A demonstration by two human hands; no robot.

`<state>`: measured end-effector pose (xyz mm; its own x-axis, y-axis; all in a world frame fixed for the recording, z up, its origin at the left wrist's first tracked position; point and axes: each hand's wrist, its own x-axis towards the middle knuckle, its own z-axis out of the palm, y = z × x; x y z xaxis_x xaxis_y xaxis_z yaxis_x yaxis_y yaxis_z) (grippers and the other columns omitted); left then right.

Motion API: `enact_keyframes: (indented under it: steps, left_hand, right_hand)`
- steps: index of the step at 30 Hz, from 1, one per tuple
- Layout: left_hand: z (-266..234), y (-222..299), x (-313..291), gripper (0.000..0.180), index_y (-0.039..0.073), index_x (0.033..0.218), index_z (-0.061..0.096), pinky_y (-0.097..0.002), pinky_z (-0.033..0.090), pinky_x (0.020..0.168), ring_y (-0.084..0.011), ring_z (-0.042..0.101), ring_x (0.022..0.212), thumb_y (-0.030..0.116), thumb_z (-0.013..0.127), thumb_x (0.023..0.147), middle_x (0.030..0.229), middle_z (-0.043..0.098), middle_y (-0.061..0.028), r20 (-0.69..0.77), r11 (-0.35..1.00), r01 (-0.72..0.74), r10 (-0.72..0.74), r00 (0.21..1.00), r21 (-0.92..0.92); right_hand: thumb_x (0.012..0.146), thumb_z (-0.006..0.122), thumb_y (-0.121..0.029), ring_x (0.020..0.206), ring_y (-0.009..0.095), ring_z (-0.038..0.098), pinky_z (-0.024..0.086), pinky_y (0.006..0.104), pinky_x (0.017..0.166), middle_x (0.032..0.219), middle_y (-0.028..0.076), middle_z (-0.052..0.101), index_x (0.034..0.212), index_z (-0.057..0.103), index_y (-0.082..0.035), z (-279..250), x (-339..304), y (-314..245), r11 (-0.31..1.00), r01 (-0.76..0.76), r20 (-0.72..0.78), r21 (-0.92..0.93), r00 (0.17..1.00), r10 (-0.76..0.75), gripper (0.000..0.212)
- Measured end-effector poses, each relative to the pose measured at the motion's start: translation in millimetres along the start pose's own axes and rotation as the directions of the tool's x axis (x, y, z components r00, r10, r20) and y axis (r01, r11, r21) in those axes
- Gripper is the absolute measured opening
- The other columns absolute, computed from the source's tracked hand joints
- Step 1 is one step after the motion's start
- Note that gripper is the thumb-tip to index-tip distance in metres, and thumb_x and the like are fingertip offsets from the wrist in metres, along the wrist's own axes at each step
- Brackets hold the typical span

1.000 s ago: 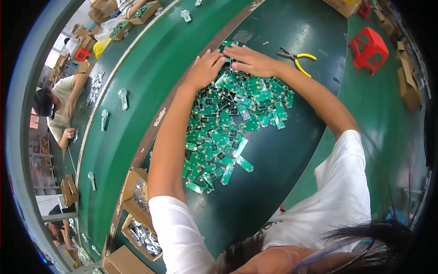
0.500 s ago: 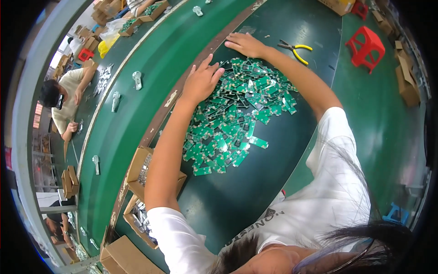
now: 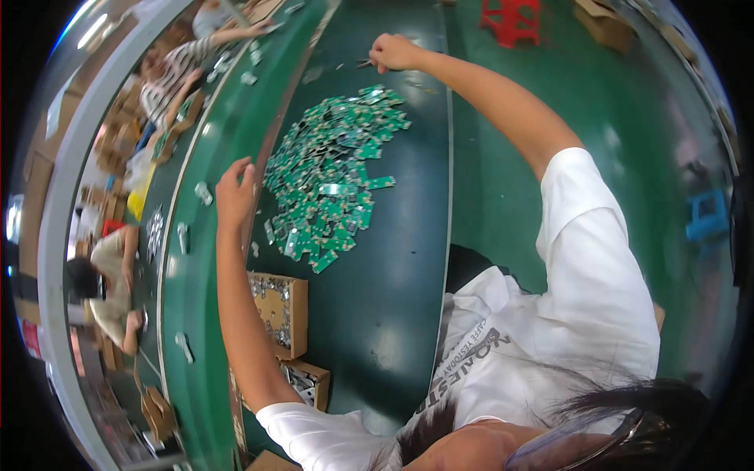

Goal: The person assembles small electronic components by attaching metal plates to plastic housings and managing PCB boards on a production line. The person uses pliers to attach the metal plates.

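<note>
At the far end of the bench, my right hand (image 3: 395,53) is closed around the pliers (image 3: 364,63). Their dark jaws poke out to the left of my fingers; the grips are hidden in the hand. A broad heap of small green circuit boards (image 3: 330,169) lies between my two arms. My left hand (image 3: 235,192) is raised to the left of the heap, over the edge of the conveyor belt. Its fingers are loosely bent and somewhat apart, with nothing seen in them.
Left of the bench runs a green conveyor belt (image 3: 210,275) carrying several grey metal parts. Cardboard boxes of metal parts (image 3: 294,314) stand by my left forearm. People work across the belt. A red stool (image 3: 510,22) and a blue stool (image 3: 705,216) are on the right.
My right hand has left the heap and picked up the pliers. My left hand has moved off the boards to the left. The whole view has turned.
</note>
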<state>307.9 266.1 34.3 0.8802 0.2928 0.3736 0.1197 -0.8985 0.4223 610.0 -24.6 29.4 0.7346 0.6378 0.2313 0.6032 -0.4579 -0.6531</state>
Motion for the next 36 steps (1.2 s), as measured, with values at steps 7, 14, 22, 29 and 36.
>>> enact_keyframes:
  steps: [7,14,22,29,36]
  left_hand:
    - [53,28,-3,0.023,0.006,0.106,0.064,-0.0367,0.046,0.088,-0.0300,0.059,0.101,0.011,0.059,0.084,0.106,0.062,-0.0149,0.015,0.981,-0.192,0.192,0.981,0.038]
    - [123,140,60,0.018,0.002,0.097,0.063,-0.0411,0.045,0.085,-0.0333,0.058,0.095,0.008,0.059,0.080,0.100,0.061,-0.0140,0.002,0.861,-0.477,0.485,0.875,0.177]
    - [264,243,220,0.067,0.006,0.138,0.033,-0.0438,0.043,0.092,-0.0384,0.051,0.110,0.018,0.064,0.080,0.133,0.039,-0.0225,-0.117,0.918,-0.395,0.390,0.913,-0.023]
    - [342,262,297,0.061,0.000,0.137,0.032,-0.0465,0.034,0.102,-0.0445,0.037,0.122,0.023,0.059,0.088,0.137,0.031,-0.0280,-0.055,0.968,-0.096,0.086,0.995,-0.231]
    - [390,300,319,0.045,0.006,0.124,0.049,-0.0461,0.035,0.094,-0.0316,0.044,0.116,0.028,0.059,0.086,0.128,0.046,-0.0102,-0.063,0.892,0.427,-0.422,0.904,0.149]
  right_hand:
    - [0.080,0.058,-0.020,0.076,0.027,0.067,0.051,0.0382,0.073,0.077,0.011,0.068,0.085,0.066,-0.003,-39,-72,42,0.960,0.005,-0.075,-0.280,0.997,-0.027,0.020]
    - [0.081,0.059,-0.027,0.106,0.039,0.054,0.046,0.0456,0.088,0.113,0.021,0.057,0.110,0.058,-0.008,-43,-17,131,0.975,-0.208,-0.514,-0.073,0.846,0.141,0.035]
    - [0.083,0.060,-0.024,0.107,0.040,0.043,0.038,0.0471,0.092,0.115,0.019,0.047,0.113,0.049,-0.008,-48,93,256,0.927,-0.373,-0.816,0.029,0.527,0.238,0.036]
    - [0.082,0.061,-0.016,0.105,0.037,0.042,0.033,0.0460,0.091,0.115,0.018,0.042,0.118,0.045,-0.007,-111,171,288,0.986,-0.090,-0.765,-0.138,0.642,-0.049,0.040]
    - [0.084,0.059,-0.013,0.112,0.035,0.039,0.029,0.0436,0.099,0.118,0.020,0.039,0.120,0.043,0.000,-192,219,261,0.989,0.140,-0.657,-0.040,0.743,-0.131,0.042]
